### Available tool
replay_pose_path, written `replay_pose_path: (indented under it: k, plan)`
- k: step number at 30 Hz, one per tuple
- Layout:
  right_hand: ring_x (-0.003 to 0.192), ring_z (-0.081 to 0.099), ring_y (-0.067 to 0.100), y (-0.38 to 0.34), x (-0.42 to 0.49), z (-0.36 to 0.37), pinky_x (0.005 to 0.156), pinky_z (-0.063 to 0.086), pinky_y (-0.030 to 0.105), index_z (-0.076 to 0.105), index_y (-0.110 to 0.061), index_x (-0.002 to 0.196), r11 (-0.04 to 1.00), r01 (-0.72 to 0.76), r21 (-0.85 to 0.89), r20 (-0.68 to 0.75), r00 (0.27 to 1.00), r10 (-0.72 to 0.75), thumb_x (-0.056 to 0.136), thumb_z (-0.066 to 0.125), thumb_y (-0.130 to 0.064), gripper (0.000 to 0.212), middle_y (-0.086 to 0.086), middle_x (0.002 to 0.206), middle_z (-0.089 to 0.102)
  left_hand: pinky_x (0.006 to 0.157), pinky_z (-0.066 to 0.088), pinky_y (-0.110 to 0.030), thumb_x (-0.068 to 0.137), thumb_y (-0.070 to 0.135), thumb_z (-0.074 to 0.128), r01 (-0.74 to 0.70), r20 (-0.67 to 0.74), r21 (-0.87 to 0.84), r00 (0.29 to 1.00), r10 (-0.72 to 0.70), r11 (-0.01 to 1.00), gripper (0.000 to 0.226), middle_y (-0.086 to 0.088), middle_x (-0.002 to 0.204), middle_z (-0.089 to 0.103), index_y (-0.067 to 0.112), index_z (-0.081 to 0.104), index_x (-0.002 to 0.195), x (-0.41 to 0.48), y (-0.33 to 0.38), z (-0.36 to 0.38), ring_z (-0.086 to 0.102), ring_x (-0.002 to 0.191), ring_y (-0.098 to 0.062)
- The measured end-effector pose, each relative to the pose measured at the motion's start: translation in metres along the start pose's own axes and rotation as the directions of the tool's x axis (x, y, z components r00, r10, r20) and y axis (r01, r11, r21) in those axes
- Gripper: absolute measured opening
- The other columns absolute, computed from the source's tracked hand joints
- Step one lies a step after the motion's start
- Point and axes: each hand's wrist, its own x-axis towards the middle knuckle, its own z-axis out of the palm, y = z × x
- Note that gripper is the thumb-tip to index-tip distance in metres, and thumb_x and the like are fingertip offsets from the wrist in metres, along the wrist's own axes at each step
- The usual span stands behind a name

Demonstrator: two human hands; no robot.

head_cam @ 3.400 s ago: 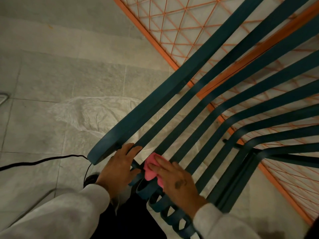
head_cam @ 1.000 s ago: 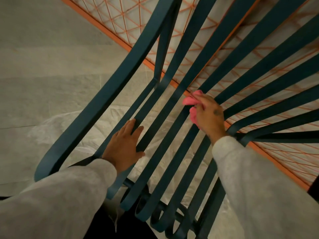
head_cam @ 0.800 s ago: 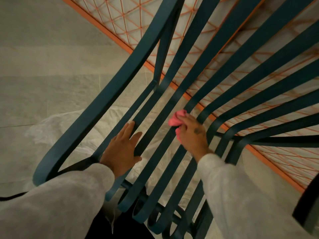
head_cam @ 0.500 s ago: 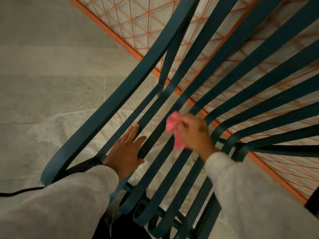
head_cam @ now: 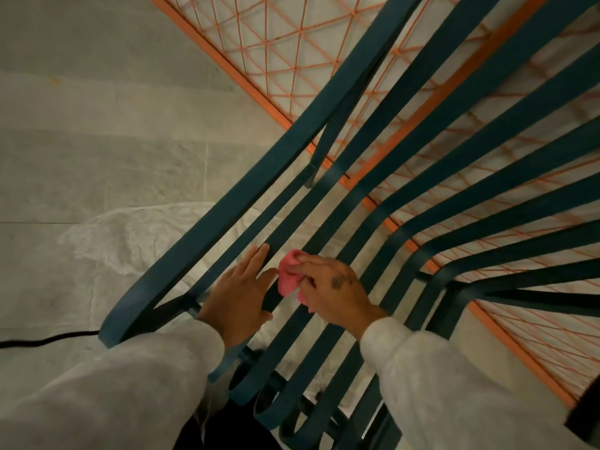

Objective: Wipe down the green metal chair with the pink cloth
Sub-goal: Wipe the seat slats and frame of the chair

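right hand (head_cam: 334, 289) lower on chair (head_cam: 227, 219) now, fingers bunching pink cloth (head_cam: 287, 277); left hand (head_cam: 238, 297) flat, open

chair (head_cam: 207, 241): 1 | cloth (head_cam: 287, 277): 1 | hands: 2 | cable (head_cam: 48, 340): 1 | slats: roughly 9, some cropped

Left hand (head_cam: 238, 300) flat on the chair (head_cam: 367, 190) slats — right hand (head_cam: 334, 289), just beside, presses cloth (head_cam: 287, 276) there.

Right hand (head_cam: 334, 293) with pink cloth (head_cam: 287, 277) slid back down slat of green chair (head_cam: 227, 219) from upper reach a second ago; now low, just beside left hand (head_cam: 238, 298). Cloth more bunched under fingers (head_cam: 305, 264). Black cable (head_cam: 48, 339) back in view at left edge.
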Motion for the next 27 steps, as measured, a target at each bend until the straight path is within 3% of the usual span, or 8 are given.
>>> replay_pose_path:
  k: [5,8,12,15,18,20,23,27]
  plan:
    - [0.097,0.06,0.003,-0.001,0.056,-0.07,0.075,0.057,0.018,0.066,-0.032,0.109,0.92,-0.168,0.354,-0.1,0.971,0.216,0.096,0.055,-0.02,0.021,-0.018,0.111,0.059,0.116,0.019,-0.039,0.082,0.059,0.057,0.01,-0.001,-0.013,1.0,-0.01,1.0,0.076,0.001,0.161,-0.008,0.03,0.029,0.146,-0.01,-0.006,0.003,0.0,0.149,-0.024]
    - [0.136,0.042,0.02,0.016,0.099,-0.084,0.111,0.04,0.039,0.049,-0.03,0.138,0.976,-0.21,0.06,-0.131,0.968,0.216,0.096,0.055,-0.015,0.045,-0.006,0.146,0.044,0.116,0.02,-0.038,0.082,0.061,0.056,0.003,-0.004,-0.008,1.0,-0.003,1.0,0.076,0.002,0.161,-0.009,0.03,0.029,0.146,-0.01,-0.008,0.004,0.002,0.149,-0.024]
    - [0.135,0.043,0.026,0.008,0.097,-0.049,0.111,0.034,0.04,0.038,-0.023,0.146,0.962,-0.255,-0.098,-0.065,0.966,0.249,0.095,0.057,-0.011,0.055,0.003,0.145,0.045,0.115,0.022,-0.039,0.082,0.057,0.059,0.004,-0.01,-0.033,1.0,-0.004,0.999,0.074,0.001,0.161,-0.007,0.028,0.033,0.144,-0.01,-0.008,0.004,0.003,0.149,-0.025]
    - [0.118,0.058,0.021,-0.016,0.058,-0.014,0.099,0.051,0.041,0.051,-0.027,0.135,0.931,-0.282,0.23,-0.082,0.948,0.308,0.095,0.058,-0.012,0.044,0.002,0.129,0.056,0.116,0.022,-0.039,0.083,0.055,0.061,0.001,-0.002,-0.024,1.0,-0.001,1.0,0.071,-0.001,0.161,-0.008,0.025,0.036,0.142,-0.011,-0.007,0.002,0.001,0.149,-0.024]
    - [0.083,0.062,0.006,-0.038,0.012,0.0,0.063,0.055,0.016,0.064,-0.031,0.124,0.758,-0.356,0.546,0.155,0.933,0.326,0.098,0.053,-0.009,0.035,-0.007,0.112,0.063,0.117,0.022,-0.04,0.081,0.053,0.063,-0.006,-0.019,0.018,1.0,0.007,1.0,0.069,-0.003,0.161,-0.005,0.024,0.04,0.14,-0.009,-0.003,0.004,0.001,0.148,-0.023]
    - [0.07,0.061,0.01,-0.034,-0.008,0.0,0.056,0.053,0.02,0.068,-0.031,0.119,0.676,-0.42,0.606,0.259,0.907,0.331,0.098,0.05,-0.005,0.038,-0.005,0.101,0.071,0.119,0.02,-0.041,0.08,0.052,0.064,-0.001,-0.003,0.019,1.0,0.001,1.0,0.079,-0.004,0.161,-0.005,0.027,0.029,0.146,-0.009,-0.003,0.004,-0.001,0.148,-0.023]
    - [0.095,0.063,0.005,-0.01,-0.027,-0.017,0.083,0.051,0.015,0.068,-0.033,0.119,0.738,-0.41,0.536,0.076,0.894,0.442,0.095,0.05,-0.006,0.041,-0.014,0.116,0.064,0.118,0.015,-0.046,0.081,0.046,0.066,0.006,-0.018,0.068,1.0,-0.005,0.998,0.074,-0.01,0.161,0.0,0.025,0.032,0.144,-0.01,0.002,0.002,0.0,0.148,-0.027]
    - [0.08,0.06,-0.005,0.052,-0.048,-0.06,0.055,0.046,0.002,0.058,-0.039,0.128,0.646,-0.45,0.617,-0.15,0.738,0.657,0.1,0.049,-0.015,0.038,-0.014,0.114,0.059,0.12,0.007,-0.042,0.089,0.037,0.059,-0.088,-0.008,0.036,0.996,0.089,0.995,0.073,-0.008,0.161,-0.004,0.025,0.02,0.15,-0.012,0.025,0.002,-0.006,0.148,-0.025]
